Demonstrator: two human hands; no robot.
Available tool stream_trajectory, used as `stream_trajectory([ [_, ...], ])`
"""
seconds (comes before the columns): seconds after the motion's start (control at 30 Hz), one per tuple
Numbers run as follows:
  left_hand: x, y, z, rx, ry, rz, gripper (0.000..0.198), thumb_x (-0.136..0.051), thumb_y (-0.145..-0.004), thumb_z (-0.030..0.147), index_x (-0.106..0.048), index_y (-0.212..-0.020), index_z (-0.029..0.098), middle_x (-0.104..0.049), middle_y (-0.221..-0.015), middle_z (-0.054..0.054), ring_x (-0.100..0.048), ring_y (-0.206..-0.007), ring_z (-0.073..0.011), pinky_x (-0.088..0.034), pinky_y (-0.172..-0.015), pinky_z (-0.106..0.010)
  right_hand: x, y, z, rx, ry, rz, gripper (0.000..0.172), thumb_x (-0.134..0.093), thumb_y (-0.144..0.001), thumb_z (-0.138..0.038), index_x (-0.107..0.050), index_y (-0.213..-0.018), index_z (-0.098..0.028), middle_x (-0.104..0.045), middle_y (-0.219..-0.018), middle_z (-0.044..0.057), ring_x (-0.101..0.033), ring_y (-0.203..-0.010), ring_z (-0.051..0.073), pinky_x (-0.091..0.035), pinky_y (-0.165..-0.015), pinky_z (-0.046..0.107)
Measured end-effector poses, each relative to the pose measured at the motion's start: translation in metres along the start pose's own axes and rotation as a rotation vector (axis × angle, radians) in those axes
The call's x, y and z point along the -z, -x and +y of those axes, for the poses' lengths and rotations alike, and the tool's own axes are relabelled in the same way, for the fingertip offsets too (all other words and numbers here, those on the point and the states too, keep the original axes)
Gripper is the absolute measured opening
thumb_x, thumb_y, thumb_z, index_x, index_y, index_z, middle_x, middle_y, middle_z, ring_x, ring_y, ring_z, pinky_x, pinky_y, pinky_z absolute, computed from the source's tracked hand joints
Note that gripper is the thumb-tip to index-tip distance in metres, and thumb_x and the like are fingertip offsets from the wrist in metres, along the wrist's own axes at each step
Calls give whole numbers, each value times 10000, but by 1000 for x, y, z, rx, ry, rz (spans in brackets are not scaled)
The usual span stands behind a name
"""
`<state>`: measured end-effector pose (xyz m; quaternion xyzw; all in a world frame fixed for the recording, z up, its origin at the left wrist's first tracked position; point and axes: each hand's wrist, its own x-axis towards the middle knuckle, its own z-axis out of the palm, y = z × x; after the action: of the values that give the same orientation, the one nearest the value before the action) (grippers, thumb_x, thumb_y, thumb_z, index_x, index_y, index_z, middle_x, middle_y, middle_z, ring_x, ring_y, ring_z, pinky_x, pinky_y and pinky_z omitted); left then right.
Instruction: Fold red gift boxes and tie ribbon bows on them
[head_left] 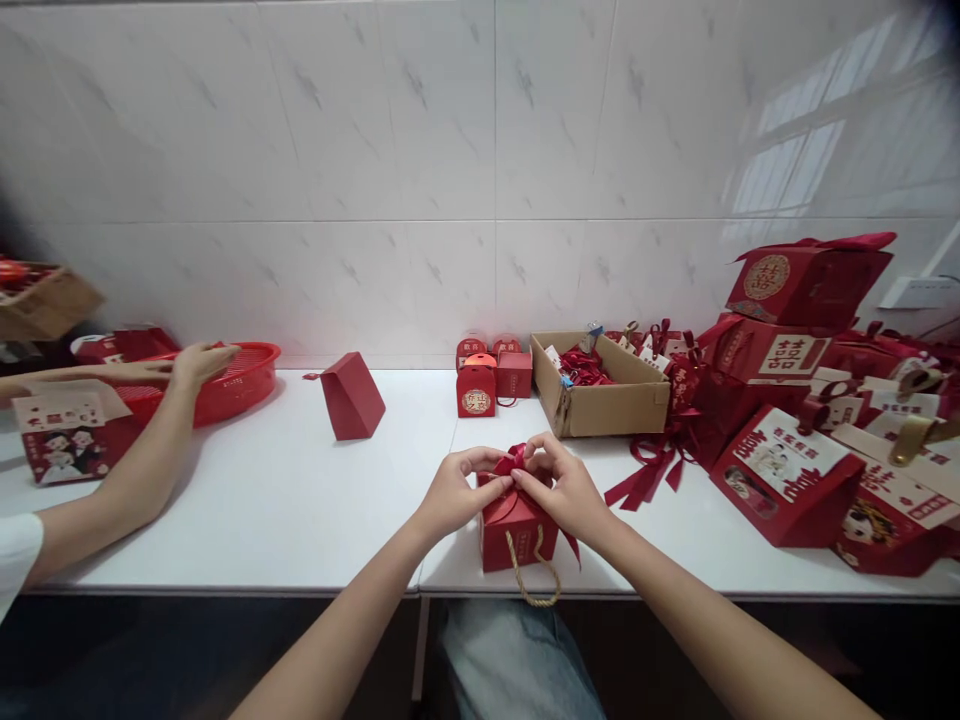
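A small red gift box [517, 535] with a gold rope handle [536, 600] stands at the table's front edge, below the middle of the view. On its top is a red ribbon [514, 460] gathered into a bow or knot. My left hand [461, 490] pinches the ribbon from the left, thumb and fingers together. From the right, my right hand [559, 485] pinches the same ribbon, its thumb close to the left thumb. A loose ribbon end hangs down the box's right side.
A cardboard box [615, 405] of red ribbons lies behind, right. Stacked red boxes [810, 285] and bags crowd the right. Small boxes [476, 388] stand at centre back, a red box [352, 397] left of them. Far left, another person's arms [139, 460] reach over a red basket [247, 385].
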<state>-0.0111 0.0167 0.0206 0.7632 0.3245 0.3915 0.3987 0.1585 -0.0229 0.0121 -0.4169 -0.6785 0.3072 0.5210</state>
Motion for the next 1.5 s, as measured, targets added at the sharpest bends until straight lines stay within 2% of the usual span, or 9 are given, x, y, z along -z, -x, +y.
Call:
stream_trajectory([
  [0.13,-1,1,-1,16,0,14,150,-667,-731,264,-711,-808,143,-723,-893,-78,-651,-860,-202,-494,-786,-288,0,1,5,18,43,2,131,-549,-831,-257,-462,-925,-231,-610,-684,-29,-548,-625,130,-384,-584,231],
  [0.3,-7,2,-3,21,29,96,146,-699,-688,276,-717,-681,131,-722,-888,-103,-658,-845,-214,-500,-777,-297,1,4,8,29,45,-8,124,-523,-865,-307,-463,-939,-228,-635,-703,-20,-531,-607,123,-381,-576,230],
  [0.4,-9,3,-2,30,35,120,137,-710,-673,268,-721,-669,132,-720,-894,-112,-661,-864,-221,-498,-812,-310,0,5,7,31,42,9,123,-504,-879,-322,-448,-932,-226,-635,-684,-22,-526,-598,123,-384,-576,231],
  [0.63,-16,3,1,30,47,213,132,-686,-704,268,-709,-664,145,-719,-898,-101,-667,-886,-221,-503,-846,-323,-7,5,2,106,220,170,75,-506,-853,-259,-531,-812,-202,-585,-779,23,-527,-638,133,-426,-570,247],
  [0.83,-18,2,0,33,15,254,89,-683,-691,235,-701,-662,153,-717,-853,-79,-665,-849,-205,-518,-784,-301,-2,5,0,160,346,125,112,-505,-846,-206,-611,-878,-189,-635,-849,62,-581,-738,173,-474,-642,292],
  [1.03,-15,3,2,15,-46,218,90,-674,-702,235,-708,-688,153,-708,-806,-65,-649,-792,-186,-507,-724,-277,1,10,-5,192,510,64,180,-566,-834,-202,-667,-981,-183,-612,-891,74,-569,-846,207,-470,-750,339],
  [1.2,-11,2,4,-18,-92,170,130,-670,-723,274,-702,-684,153,-703,-783,-65,-642,-770,-183,-496,-727,-279,3,10,-1,166,612,82,163,-543,-850,-183,-706,-849,-189,-579,-840,76,-544,-829,215,-459,-745,353],
  [1.4,-11,-3,1,-27,-89,147,153,-673,-716,295,-690,-669,150,-691,-743,-55,-617,-713,-168,-478,-661,-262,4,10,0,145,606,140,95,-557,-824,-172,-624,-892,-177,-598,-864,77,-538,-846,225,-457,-748,360],
  [1.5,-11,-5,-2,12,-34,143,173,-683,-705,312,-682,-676,141,-688,-738,-50,-614,-703,-165,-480,-651,-261,5,10,-1,169,596,141,146,-549,-825,-169,-584,-967,-176,-630,-939,86,-542,-881,228,-456,-767,361],
])
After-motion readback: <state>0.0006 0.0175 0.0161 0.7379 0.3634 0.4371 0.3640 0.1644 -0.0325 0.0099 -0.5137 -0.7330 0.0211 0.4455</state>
